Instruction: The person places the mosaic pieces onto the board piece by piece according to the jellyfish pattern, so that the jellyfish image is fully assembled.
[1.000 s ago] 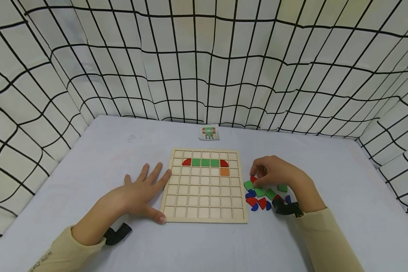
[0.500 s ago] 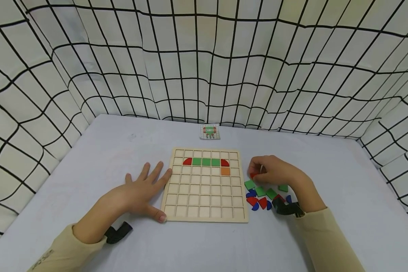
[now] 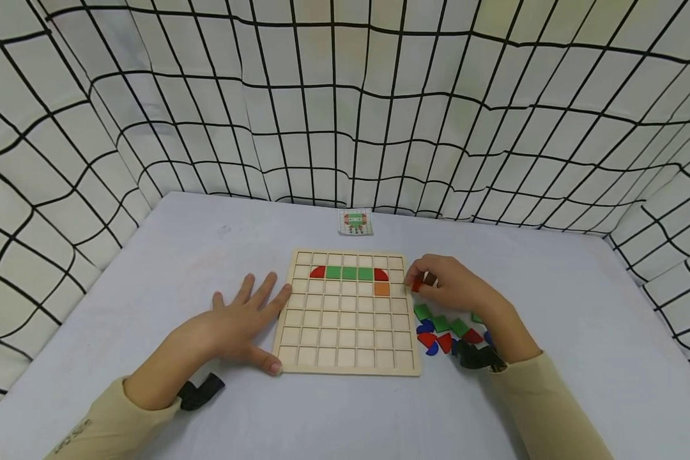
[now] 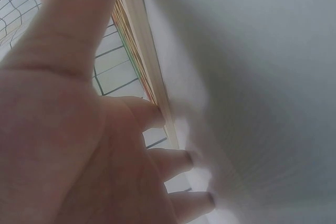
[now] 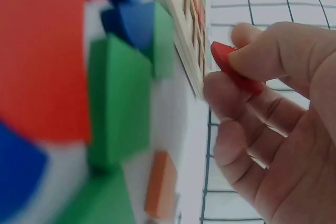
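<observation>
Head: my left hand [image 3: 236, 329] spread flat against the grid board [image 3: 351, 370]; right hand [image 3: 451, 281], other side, pinching a red piece [image 3: 417, 285]. Left wrist: fingers [image 4: 173, 164] straight, gripping nothing. Right wrist: piece tilted; probably placing step, next needs lining up.

The right hand [image 3: 450, 281] is now farther left and a little farther away, shifted from above the far end of the loose pieces [image 3: 440, 324] to the right edge of the board [image 3: 351, 371]. The red piece [image 3: 417, 285] pinched in its fingers goes with it, leaving its earlier spot by the farthest green square [image 3: 422, 312]. The right sleeve [image 3: 552, 409] shifts left as well. The black wrist camera [image 3: 473, 356] now uncovers more of a red wedge [image 3: 472, 336] and mostly hides a blue piece near it.
</observation>
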Demonstrator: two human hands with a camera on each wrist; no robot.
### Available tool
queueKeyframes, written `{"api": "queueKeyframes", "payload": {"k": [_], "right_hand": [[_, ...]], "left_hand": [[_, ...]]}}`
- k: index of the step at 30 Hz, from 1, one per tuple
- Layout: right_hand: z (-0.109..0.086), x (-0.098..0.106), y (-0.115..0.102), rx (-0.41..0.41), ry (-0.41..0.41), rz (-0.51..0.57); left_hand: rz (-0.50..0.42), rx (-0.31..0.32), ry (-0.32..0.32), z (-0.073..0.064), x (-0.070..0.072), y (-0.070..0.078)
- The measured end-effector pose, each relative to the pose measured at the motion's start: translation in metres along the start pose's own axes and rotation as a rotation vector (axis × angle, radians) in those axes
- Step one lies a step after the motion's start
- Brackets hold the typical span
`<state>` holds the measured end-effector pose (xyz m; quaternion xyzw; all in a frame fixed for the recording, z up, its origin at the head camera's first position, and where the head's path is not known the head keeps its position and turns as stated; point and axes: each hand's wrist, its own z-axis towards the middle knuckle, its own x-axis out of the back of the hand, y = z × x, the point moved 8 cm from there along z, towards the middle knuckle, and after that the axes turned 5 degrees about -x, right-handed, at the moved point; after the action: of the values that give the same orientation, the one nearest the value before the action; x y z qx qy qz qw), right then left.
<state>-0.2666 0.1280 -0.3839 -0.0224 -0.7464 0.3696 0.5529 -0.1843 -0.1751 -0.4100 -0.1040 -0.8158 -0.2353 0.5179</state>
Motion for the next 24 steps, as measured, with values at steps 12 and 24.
{"api": "queueKeyframes", "payload": {"k": [12,24], "right_hand": [[0.005,-0.021,-0.021,0.03,-0.021,0.084],[0.007,-0.031,-0.027,0.031,-0.021,0.072]], "left_hand": [[-0.004,0.001,-0.008,0.0,0.0,0.0],[-0.012,0.009,-0.006,-0.001,0.001,-0.001]]}}
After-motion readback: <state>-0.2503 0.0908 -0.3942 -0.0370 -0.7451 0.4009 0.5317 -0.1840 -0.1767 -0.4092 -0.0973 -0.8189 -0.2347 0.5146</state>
